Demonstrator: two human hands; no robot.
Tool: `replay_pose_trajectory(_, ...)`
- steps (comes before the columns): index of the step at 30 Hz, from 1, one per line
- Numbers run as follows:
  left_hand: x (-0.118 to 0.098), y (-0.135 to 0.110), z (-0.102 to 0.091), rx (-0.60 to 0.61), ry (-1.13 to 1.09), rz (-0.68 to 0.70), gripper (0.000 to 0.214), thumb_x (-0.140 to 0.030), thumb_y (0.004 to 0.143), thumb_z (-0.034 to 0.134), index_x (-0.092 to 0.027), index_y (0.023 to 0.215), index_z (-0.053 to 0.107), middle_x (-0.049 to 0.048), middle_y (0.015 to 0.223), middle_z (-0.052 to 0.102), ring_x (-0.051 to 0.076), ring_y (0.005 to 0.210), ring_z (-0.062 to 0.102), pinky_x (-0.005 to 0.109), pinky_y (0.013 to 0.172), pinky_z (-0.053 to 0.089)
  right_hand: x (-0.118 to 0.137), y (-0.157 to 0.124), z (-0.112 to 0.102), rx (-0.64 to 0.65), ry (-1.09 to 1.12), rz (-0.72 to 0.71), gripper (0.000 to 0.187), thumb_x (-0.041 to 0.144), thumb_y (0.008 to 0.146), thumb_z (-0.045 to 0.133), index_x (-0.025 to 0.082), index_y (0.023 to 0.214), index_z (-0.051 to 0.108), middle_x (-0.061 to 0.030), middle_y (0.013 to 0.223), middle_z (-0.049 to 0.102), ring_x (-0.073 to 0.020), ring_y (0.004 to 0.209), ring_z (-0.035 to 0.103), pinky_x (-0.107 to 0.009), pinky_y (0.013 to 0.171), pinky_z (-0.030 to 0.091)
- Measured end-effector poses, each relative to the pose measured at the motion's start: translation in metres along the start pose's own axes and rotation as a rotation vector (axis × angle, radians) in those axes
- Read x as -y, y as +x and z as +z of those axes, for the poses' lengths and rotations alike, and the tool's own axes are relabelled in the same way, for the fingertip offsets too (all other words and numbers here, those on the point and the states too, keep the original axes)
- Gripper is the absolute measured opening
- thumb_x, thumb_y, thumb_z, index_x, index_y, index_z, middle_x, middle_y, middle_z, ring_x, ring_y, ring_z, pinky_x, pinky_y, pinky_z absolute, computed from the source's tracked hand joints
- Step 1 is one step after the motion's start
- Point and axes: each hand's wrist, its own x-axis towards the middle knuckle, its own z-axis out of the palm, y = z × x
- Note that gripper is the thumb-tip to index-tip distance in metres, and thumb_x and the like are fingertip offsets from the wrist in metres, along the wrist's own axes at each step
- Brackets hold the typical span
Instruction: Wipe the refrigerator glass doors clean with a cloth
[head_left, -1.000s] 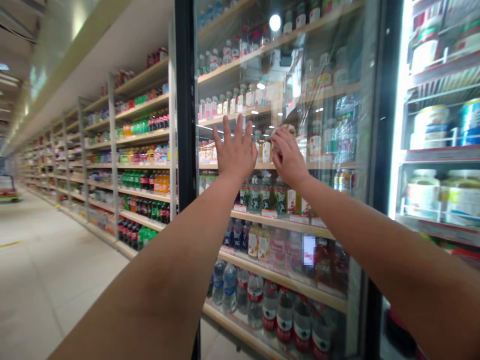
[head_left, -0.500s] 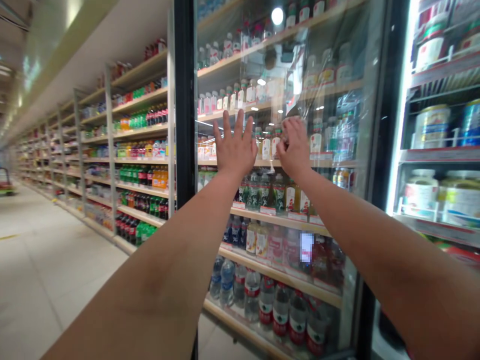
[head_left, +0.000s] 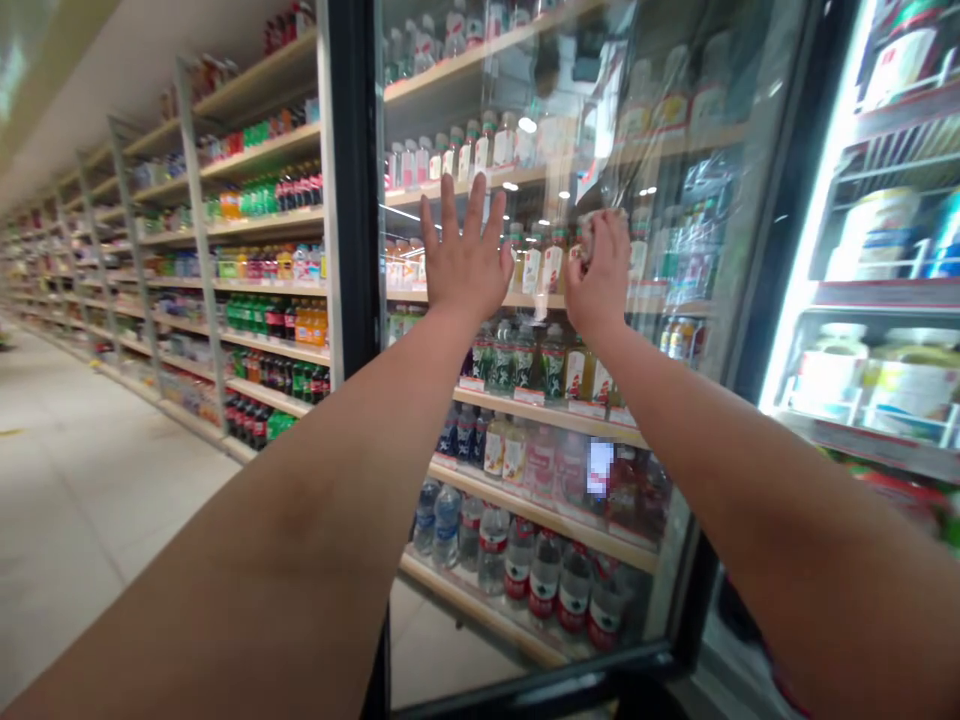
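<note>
A glass door with a black frame (head_left: 351, 190) stands swung out in front of me. My left hand (head_left: 466, 255) lies flat against its glass, fingers spread, holding nothing. To its right, my right hand (head_left: 606, 285) is curled against the same glass. A crumpled, pale cloth (head_left: 587, 238) is pressed under its fingers, mostly covered by them. Ceiling lights and a dark shape reflect in the pane.
Through the glass show wooden shelves (head_left: 536, 410) with several drink bottles (head_left: 491, 550). At right is a lit cooler with large jars (head_left: 836, 370) on wire racks. Stocked shelving (head_left: 274, 350) runs down the left beside a pale tiled floor (head_left: 60, 500).
My right hand, with the cloth, has shifted slightly right and up on the glass. My left hand stays put. The view has tilted, bringing the door's bottom frame in.
</note>
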Motion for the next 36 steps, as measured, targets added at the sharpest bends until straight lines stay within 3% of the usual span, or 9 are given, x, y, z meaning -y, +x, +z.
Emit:
replay_pose_trajectory(7, 0.004, 0.002, 0.008, -0.009, 0.016, 0.004, 0.074, -0.048, 0.098, 0.032, -0.026, 0.169, 0.032, -0.0198, 0.173, 0.004, 0.022, 0.161, -0.018, 0.042, 0.132, -0.021, 0.024, 0.005, -0.008, 0.318, 0.045, -0.324, 0.061, 0.026, 0.094, 0.046, 0.025, 0.155, 0.046, -0.005, 0.165, 0.043, -0.0251, 0.161, 0.027, -0.054, 0.135, 0.023)
replay_pose_trajectory(13, 0.002, 0.004, 0.013, 0.005, 0.049, 0.002, 0.078, -0.063, 0.102, 0.021, -0.024, 0.169, 0.024, -0.0234, 0.172, 0.006, 0.014, 0.155, -0.033, 0.037, 0.125, -0.033, 0.009, -0.007, -0.008, 0.135, -0.037, -0.117, 0.057, 0.031, 0.099, 0.04, 0.025, 0.156, 0.044, -0.0086, 0.164, 0.043, -0.0288, 0.16, 0.028, -0.059, 0.132, 0.026)
replay_pose_trajectory(17, 0.002, 0.004, 0.013, 0.015, 0.052, -0.01, 0.078, -0.063, 0.103, 0.023, -0.023, 0.17, 0.022, -0.022, 0.173, 0.007, 0.016, 0.155, -0.035, 0.038, 0.123, -0.035, 0.009, -0.024, -0.008, 0.111, -0.03, -0.142, 0.058, 0.033, 0.098, 0.041, 0.023, 0.155, 0.043, -0.0104, 0.162, 0.045, -0.0302, 0.158, 0.031, -0.06, 0.132, 0.026)
replay_pose_trajectory(20, 0.002, 0.003, 0.014, 0.009, 0.032, 0.008, 0.082, -0.066, 0.102, 0.026, -0.022, 0.17, 0.021, -0.0192, 0.173, 0.011, 0.02, 0.156, -0.031, 0.039, 0.121, -0.036, -0.009, -0.009, -0.001, 0.093, -0.004, -0.136, 0.054, 0.034, 0.1, 0.04, 0.024, 0.153, 0.045, -0.0089, 0.163, 0.044, -0.0304, 0.158, 0.03, -0.062, 0.131, 0.025)
replay_pose_trajectory(22, 0.002, 0.002, 0.013, 0.012, 0.018, 0.008, 0.087, -0.07, 0.099, 0.028, -0.021, 0.17, 0.021, -0.0183, 0.173, 0.012, 0.021, 0.157, -0.03, 0.039, 0.12, -0.038, -0.029, 0.009, 0.009, -0.026, 0.002, -0.008, 0.049, 0.036, 0.103, 0.036, 0.026, 0.149, 0.048, -0.0096, 0.16, 0.047, -0.0304, 0.157, 0.03, -0.062, 0.132, 0.023)
replay_pose_trajectory(25, 0.0, 0.002, 0.01, 0.036, -0.006, -0.017, 0.097, -0.078, 0.09, 0.033, -0.024, 0.17, 0.022, -0.0191, 0.172, 0.017, 0.017, 0.153, -0.038, 0.038, 0.122, -0.037, -0.044, 0.032, 0.021, -0.136, -0.054, 0.234, 0.049, 0.036, 0.106, 0.031, 0.015, 0.147, 0.047, -0.0186, 0.157, 0.047, -0.034, 0.154, 0.029, -0.066, 0.132, 0.015)
replay_pose_trajectory(28, -0.002, 0.002, 0.006, 0.03, -0.009, -0.058, 0.091, -0.076, 0.087, 0.031, -0.034, 0.168, 0.031, -0.0239, 0.168, 0.022, 0.008, 0.15, -0.041, 0.036, 0.13, -0.023, -0.025, 0.037, 0.023, 0.023, -0.105, 0.17, 0.054, 0.034, 0.106, 0.032, 0.011, 0.155, 0.038, -0.0185, 0.166, 0.036, -0.0318, 0.16, 0.019, -0.062, 0.135, 0.01)
replay_pose_trajectory(32, 0.0, 0.002, 0.003, 0.003, 0.002, -0.003, 0.095, -0.07, 0.084, 0.036, -0.03, 0.17, 0.031, -0.0219, 0.168, 0.02, 0.02, 0.158, -0.028, 0.046, 0.134, -0.017, 0.014, 0.029, 0.014, 0.257, -0.06, -0.193, 0.055, 0.033, 0.104, 0.037, 0.03, 0.159, 0.039, 0.0027, 0.171, 0.032, -0.0205, 0.163, 0.017, -0.05, 0.137, 0.019)
replay_pose_trajectory(36, 0.002, 0.002, -0.001, 0.021, -0.019, 0.025, 0.092, -0.064, 0.078, 0.043, -0.047, 0.167, 0.029, -0.0312, 0.158, 0.03, 0.025, 0.161, -0.016, 0.055, 0.135, -0.012, 0.017, 0.025, 0.017, 0.048, -0.076, 0.101, 0.056, 0.037, 0.106, 0.03, 0.023, 0.158, 0.043, -0.0056, 0.167, 0.041, -0.0247, 0.162, 0.022, -0.056, 0.135, 0.019)
